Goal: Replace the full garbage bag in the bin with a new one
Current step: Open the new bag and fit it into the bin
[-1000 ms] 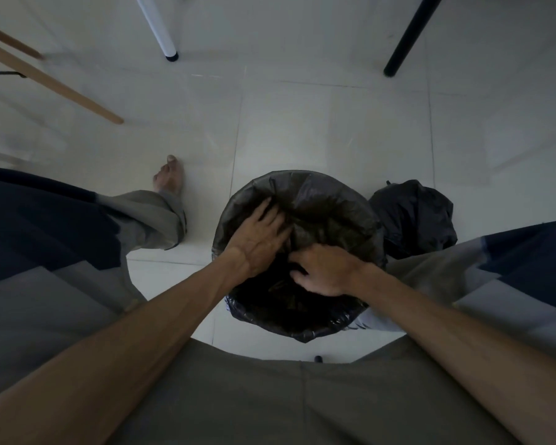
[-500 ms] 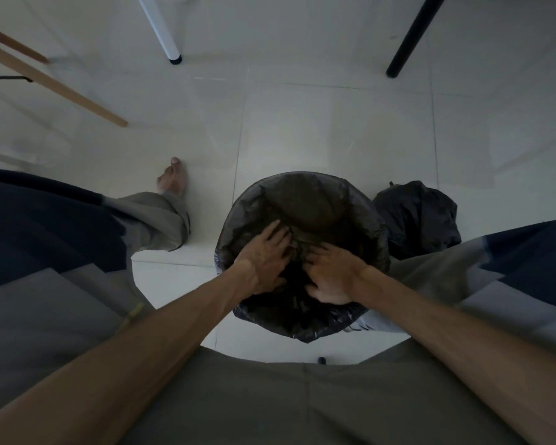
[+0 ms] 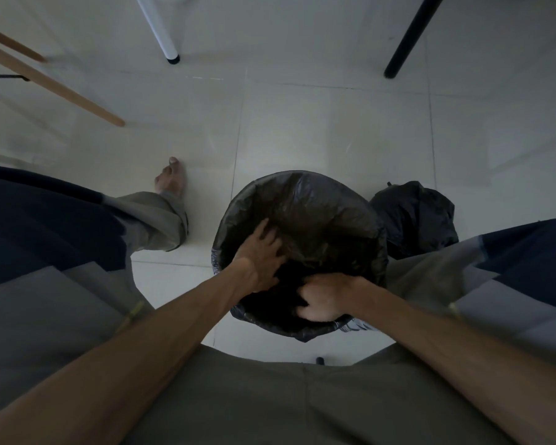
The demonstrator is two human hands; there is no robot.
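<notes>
A round bin [image 3: 363,326] stands on the floor between my knees, lined with a new black garbage bag [image 3: 315,213] whose edge is folded over the rim. My left hand [image 3: 260,258] lies inside the bin, fingers spread and pressed flat against the bag's left inner side. My right hand [image 3: 325,300] is inside near the front rim with fingers curled into the plastic, pushing it down. A full, tied black garbage bag [image 3: 414,216] sits on the floor just right of the bin.
White tiled floor [image 3: 302,123] all around. A white furniture leg [image 3: 161,30] and a black leg [image 3: 408,40] stand beyond the bin. Wooden legs [image 3: 45,81] slant at the far left. My bare left foot [image 3: 170,178] is left of the bin.
Both hands have shifted inside the bag: the left moved toward the left wall, the right drew back to the near rim and curled. The bag's far side looks smoother.
</notes>
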